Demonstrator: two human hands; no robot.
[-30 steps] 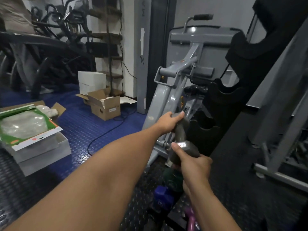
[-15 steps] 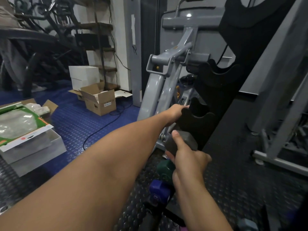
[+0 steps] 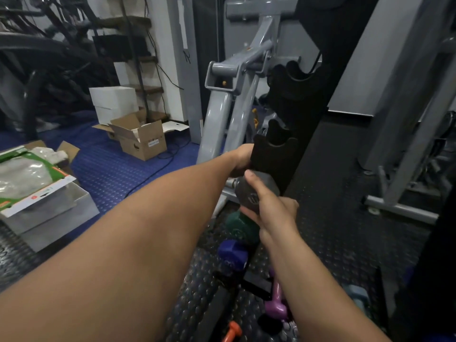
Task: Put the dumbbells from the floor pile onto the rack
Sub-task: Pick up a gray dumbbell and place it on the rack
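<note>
Currently: step in hand, by judgement, is the seating of one grey dumbbell into a lower cradle of the black rack.

Item, right hand: fingers curl under the near head of the grey dumbbell, thumb laid along its top. Grasping.

Item, left hand: reaches to the far end of the same dumbbell, at the rack's edge. Its fingers are hidden behind the cradle plate; whether they clasp the weight cannot be told.

Item, grey dumbbell: held just below and against the lowest visible cradle, not yet resting in it.

Item, floor pile: green dumbbell, blue dumbbell, pink dumbbell, orange dumbbell, lying near the rack's foot, still to be racked.

Next move calls for lifting the handle level with the cradle notch and lowering it in, both heads clear of the plates.

Hidden or unclear: the dumbbell's handle and far head; the rack's far side; any weight marking, blurred; the orange dumbbell, cut off by the frame edge.
</note>
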